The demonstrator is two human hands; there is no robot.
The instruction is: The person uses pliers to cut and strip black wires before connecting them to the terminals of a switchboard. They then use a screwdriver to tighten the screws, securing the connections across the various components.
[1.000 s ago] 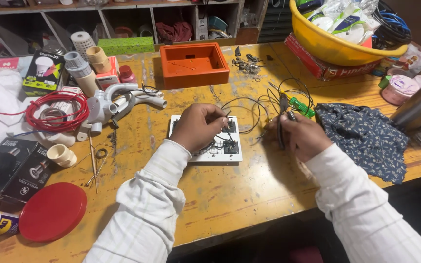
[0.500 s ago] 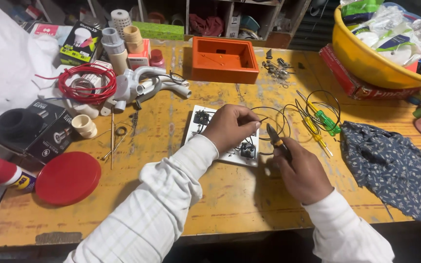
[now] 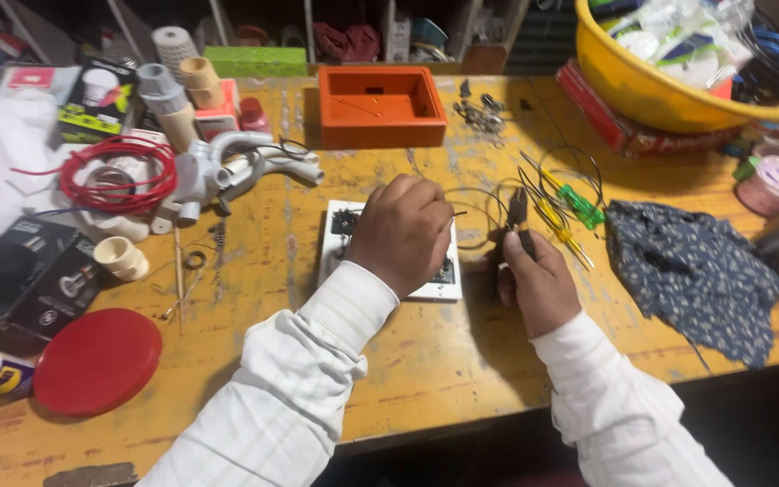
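Note:
My left hand [image 3: 403,233] rests on a white switch plate [image 3: 335,242] lying on the yellow wooden bench [image 3: 426,361], fingers pinching thin black wires [image 3: 480,194] at its upper right corner. To the right of the plate, my right hand [image 3: 538,281] grips dark-handled pliers [image 3: 517,212] whose tip points away from me toward the wire loops. Both sleeves are white with fine stripes.
An orange plastic box [image 3: 380,106] stands behind the plate. Screwdrivers with yellow and green handles [image 3: 570,212] and a dark patterned cloth [image 3: 691,271] lie right. A yellow basin [image 3: 660,86] sits far right. Red wire coil [image 3: 119,171], white pipe fittings [image 3: 227,167], red lid [image 3: 96,361] lie left.
The camera has shifted, so the bench slides across the view. Both hands stay at the plate; my right hand has drawn the pliers slightly nearer the plate's edge.

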